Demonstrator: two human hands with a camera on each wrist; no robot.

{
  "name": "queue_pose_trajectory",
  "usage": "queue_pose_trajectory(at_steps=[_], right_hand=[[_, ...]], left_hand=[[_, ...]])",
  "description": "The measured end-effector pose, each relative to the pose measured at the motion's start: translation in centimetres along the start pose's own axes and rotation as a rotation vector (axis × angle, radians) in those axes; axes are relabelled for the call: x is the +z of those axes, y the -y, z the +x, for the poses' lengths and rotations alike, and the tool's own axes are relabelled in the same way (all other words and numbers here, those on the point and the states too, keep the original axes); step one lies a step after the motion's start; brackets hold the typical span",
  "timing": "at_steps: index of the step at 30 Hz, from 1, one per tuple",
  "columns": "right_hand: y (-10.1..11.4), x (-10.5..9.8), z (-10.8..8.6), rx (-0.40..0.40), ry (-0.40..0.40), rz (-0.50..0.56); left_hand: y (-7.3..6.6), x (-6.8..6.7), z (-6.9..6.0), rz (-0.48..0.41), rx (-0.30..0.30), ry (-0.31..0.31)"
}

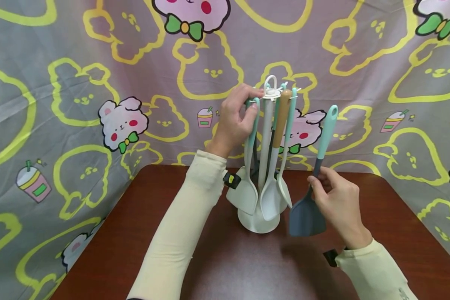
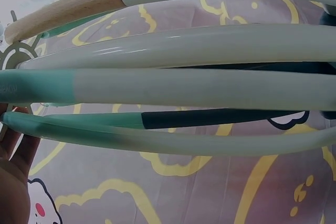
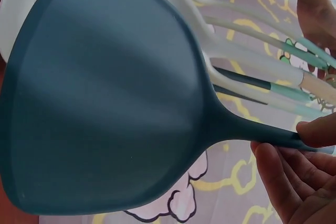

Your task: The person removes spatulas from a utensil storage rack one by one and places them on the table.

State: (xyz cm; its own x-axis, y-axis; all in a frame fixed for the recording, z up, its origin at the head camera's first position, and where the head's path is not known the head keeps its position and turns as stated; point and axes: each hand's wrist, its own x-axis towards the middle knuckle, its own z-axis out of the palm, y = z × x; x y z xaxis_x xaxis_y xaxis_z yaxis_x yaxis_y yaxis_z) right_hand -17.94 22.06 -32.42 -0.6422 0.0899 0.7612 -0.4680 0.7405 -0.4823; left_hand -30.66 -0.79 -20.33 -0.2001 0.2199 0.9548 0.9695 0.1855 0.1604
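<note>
A slate-blue spatula (image 1: 308, 216) with a mint handle stands upright in my right hand (image 1: 339, 198), its blade down. Thumb and fingers pinch its dark neck just below the mint grip; its broad blade (image 3: 105, 98) fills much of the right wrist view. To the left stands a white utensil rack (image 1: 260, 223) hung with several utensils. At the rack's top, my left hand (image 1: 237, 114) pinches the mint handle end of a white spatula (image 1: 248, 199), with the index finger reaching the rack's hub. Only part of the left hand shows in the left wrist view.
A white utensil with a wooden grip (image 1: 283, 116) hangs at the rack's front, and a mint-handled white one (image 1: 283, 191) hangs to its right. The rack stands on a dark red-brown table (image 1: 225, 266). Behind it hangs a patterned cloth (image 1: 165, 75).
</note>
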Motion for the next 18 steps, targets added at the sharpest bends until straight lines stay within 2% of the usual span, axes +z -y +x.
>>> queue_pose_trajectory(at_steps=[18], right_hand=[[-2.1,-0.4,0.3,0.067,0.056,-0.091]], left_hand=[[0.1,-0.1,0.1,-0.003,0.035,-0.009]])
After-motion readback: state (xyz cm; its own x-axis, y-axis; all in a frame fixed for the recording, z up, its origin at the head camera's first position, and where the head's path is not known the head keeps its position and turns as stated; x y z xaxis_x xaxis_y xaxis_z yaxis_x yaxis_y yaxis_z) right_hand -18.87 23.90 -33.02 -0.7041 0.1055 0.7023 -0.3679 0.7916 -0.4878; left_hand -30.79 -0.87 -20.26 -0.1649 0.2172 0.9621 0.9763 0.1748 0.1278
